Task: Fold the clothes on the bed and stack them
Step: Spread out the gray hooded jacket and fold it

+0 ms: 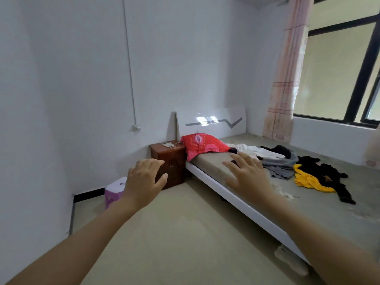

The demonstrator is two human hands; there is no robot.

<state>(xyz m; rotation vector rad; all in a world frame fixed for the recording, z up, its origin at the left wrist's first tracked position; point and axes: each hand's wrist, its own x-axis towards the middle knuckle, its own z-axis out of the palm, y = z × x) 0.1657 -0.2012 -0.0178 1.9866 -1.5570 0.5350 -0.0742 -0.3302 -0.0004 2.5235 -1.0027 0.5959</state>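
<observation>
Loose clothes lie scattered on the bed [320, 204] at the right: a white garment [261, 151], a grey one [281, 163], a yellow one [306, 178] and black ones [329, 173]. None of them is folded. My left hand [144, 179] is stretched out in the air over the floor, fingers spread, holding nothing. My right hand [246, 173] is also out with spread fingers, in front of the bed's near edge, left of the grey garment and apart from it.
A red flowered pillow [202, 146] lies at the head of the bed below the white headboard [211, 122]. A brown nightstand [168, 161] and a pink stool [114, 191] stand left of the bed. A window and curtain [285, 79] are at the right.
</observation>
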